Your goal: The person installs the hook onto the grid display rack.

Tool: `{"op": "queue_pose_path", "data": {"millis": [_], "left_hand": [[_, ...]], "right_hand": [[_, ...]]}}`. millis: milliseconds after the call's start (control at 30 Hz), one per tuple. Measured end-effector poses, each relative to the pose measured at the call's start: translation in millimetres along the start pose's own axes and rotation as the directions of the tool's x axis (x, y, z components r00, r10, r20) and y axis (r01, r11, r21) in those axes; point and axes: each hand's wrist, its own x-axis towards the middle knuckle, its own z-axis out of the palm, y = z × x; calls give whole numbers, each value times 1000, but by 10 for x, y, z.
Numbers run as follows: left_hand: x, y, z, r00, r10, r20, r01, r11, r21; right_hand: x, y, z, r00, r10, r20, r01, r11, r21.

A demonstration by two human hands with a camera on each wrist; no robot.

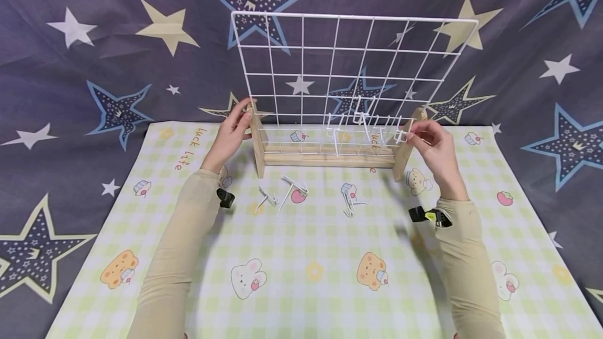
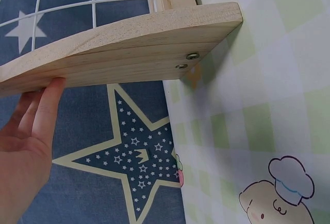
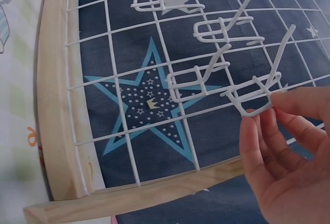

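A white wire grid (image 1: pixel 301 75) stands upright in a wooden stand (image 1: pixel 330 160). My left hand (image 1: pixel 231 132) holds the stand's left side post (image 1: pixel 257 145) near its top; several fingers lie against its outer face in the left wrist view, where the thumb does not show. At the grid's right end, my right hand (image 1: pixel 435 150) pinches the looped base of a white wire hook (image 3: pixel 250 105), whose prong points upward. Beside it on the grid hang several similar hooks, among them a double-looped hook (image 3: pixel 198 82) and a long-pronged hook (image 3: pixel 221 31).
More white hooks lie on the checked tablecloth before the stand: a small hook (image 1: pixel 267 198), a longer hook (image 1: pixel 292 187) and some hooks (image 1: pixel 349 203) right of them. Behind the grid hangs a dark star-patterned cloth (image 1: pixel 118 67). Two screws (image 2: pixel 192 56) show in the left post.
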Motion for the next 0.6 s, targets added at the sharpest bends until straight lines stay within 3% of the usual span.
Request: {"op": "queue_pose_path", "data": {"millis": [300, 600], "left_hand": [[4, -23, 0, 1000, 3, -6, -3, 1000, -13], [0, -12, 1, 1000, 19, -4, -19, 1000, -20]], "right_hand": [[85, -86, -28, 999, -32, -38, 36, 994, 102], [191, -199, -19, 996, -71, -56, 76, 992, 102]]}}
